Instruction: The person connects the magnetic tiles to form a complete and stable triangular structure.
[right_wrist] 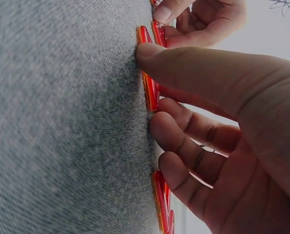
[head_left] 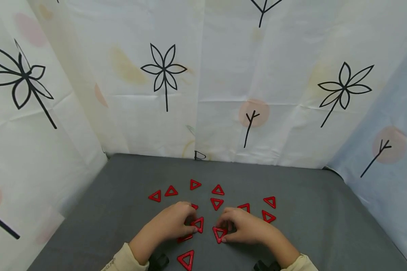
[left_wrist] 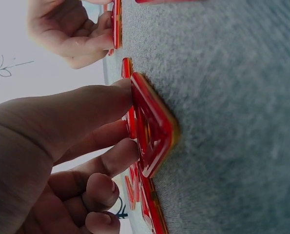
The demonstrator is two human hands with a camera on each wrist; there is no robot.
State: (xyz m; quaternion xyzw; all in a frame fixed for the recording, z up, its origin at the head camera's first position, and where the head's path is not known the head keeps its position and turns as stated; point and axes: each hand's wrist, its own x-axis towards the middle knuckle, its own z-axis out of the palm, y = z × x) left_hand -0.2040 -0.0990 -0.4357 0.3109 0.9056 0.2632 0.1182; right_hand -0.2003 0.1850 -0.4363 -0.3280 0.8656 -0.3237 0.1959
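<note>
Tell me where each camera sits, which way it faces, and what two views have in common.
Head: on the head, facing forward and down at the grey table and printed backdrop; left hand, right hand and sleeves show.
Left wrist: on that wrist, looking at the red triangle the left hand holds; the right hand shows at top.
Right wrist: on that wrist, looking at another red triangle, held by the right hand; the left hand shows at top.
Shared: both wrist views show both hands.

No readable lettering; D-like black mark (head_left: pixel 199 155) low on patterned cloth (head_left: pixel 224 67)
</note>
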